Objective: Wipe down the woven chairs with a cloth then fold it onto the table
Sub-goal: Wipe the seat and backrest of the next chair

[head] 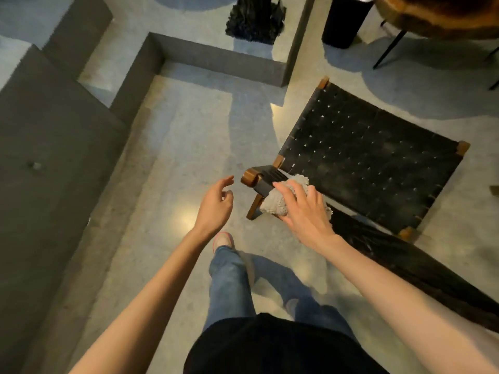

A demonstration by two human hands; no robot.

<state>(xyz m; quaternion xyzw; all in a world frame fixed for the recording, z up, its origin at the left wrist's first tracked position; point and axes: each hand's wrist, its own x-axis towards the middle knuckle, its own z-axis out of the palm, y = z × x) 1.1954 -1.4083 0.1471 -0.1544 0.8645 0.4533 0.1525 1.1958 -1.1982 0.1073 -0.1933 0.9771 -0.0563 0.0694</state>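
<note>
— What's around you, starting from the left?

— Grey concrete steps (54, 130) run along your left and drop to a polished concrete floor (189, 147) with soft light patches on it. Farther back there's a black bin (344, 20). At the top right is the edge of a wooden table (442, 14) on thin black legs.

— And the chair?

— The chair (372, 157) stands on the floor to your right, with black woven straps on a brown wooden frame.

— What are your hands doing?

— Your left hand (216, 203) hangs over the floor with its fingers loosely curled, holding nothing. It's just left of the rounded end of the chair's rail and isn't touching it. Your right hand (302, 209) is spread over the bunched grey cloth (278, 201), with the thumb tucked round its near edge. It holds the cloth down on that rail. The cloth is under your right hand, near your left, and well apart from the table.
</note>
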